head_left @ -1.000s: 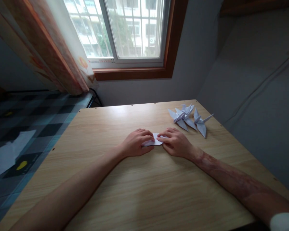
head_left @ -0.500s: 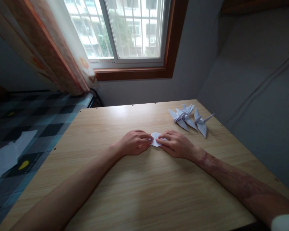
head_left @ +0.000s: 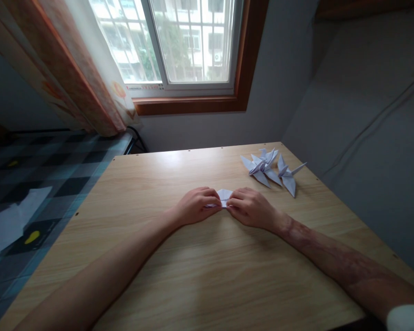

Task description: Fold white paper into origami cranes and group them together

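A small piece of folded white paper lies at the middle of the wooden table, between my two hands. My left hand is closed on its left side, thumb low at the near edge and fingers curled over the top. On the opposite side my right hand pinches the paper in the same way. The fingers cover both ends, so only the central part shows. Beyond my right hand, several folded paper cranes sit in a cluster, one of them slightly apart on the right.
The wooden table reaches toward the wall under a window. At left is a bed with a checkered cover, bearing loose white paper sheets. A curtain hangs beside the window, and a cable runs along the right wall.
The near edge of the folded paper now looks straight, where a pointed corner showed before. My fingers have shifted slightly, with both thumbs now at the near edge. The cranes have not moved.
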`<state>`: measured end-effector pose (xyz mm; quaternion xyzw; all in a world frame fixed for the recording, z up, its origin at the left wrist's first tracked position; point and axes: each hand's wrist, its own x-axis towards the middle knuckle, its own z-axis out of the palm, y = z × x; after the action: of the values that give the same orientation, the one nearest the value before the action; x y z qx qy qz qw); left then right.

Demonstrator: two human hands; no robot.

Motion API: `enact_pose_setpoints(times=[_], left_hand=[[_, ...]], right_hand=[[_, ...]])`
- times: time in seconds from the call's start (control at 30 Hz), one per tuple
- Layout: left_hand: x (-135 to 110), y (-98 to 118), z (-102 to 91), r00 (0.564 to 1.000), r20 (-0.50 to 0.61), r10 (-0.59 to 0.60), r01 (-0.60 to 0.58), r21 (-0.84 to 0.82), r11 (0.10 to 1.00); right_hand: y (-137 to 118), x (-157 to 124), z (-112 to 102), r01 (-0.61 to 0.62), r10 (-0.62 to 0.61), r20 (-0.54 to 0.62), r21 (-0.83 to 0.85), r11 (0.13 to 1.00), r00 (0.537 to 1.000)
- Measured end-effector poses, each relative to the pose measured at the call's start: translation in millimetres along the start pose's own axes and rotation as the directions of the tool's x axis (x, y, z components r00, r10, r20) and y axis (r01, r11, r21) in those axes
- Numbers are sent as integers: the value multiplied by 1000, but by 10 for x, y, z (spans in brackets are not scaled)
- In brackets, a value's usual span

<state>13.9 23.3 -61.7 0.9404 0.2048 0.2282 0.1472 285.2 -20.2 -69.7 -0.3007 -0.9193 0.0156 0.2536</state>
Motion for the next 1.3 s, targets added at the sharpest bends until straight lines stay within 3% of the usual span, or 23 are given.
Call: enact_pose_setpoints(times=[0.1, 0.23, 0.4, 0.57, 1.0, 1.3], left_hand=[[25, 21, 11, 997, -35, -72, 68, -110, 992], [59, 64, 6, 988, -36, -153, 143, -200, 969], [89, 112, 24, 975, -38, -220, 208, -206, 956], [90, 82, 75, 967, -35, -252, 241, -197, 950], [68, -28, 117, 972, -25, -232, 226, -144, 963], [62, -31, 113, 967, 5, -254, 254, -19, 967]], right_hand=[[13, -12, 28, 4, -4, -9, -11, 1000, 1000], [52, -14, 88, -102, 107, -66, 80, 992, 992], [89, 7, 116, -229, 255, -55, 286, 931, 965], [61, 33, 75, -290, 323, -26, 371, 882, 946], [142, -1, -19, -294, 319, 19, 444, 846, 947], [199, 12, 1, -322, 327, 61, 411, 853, 943]])
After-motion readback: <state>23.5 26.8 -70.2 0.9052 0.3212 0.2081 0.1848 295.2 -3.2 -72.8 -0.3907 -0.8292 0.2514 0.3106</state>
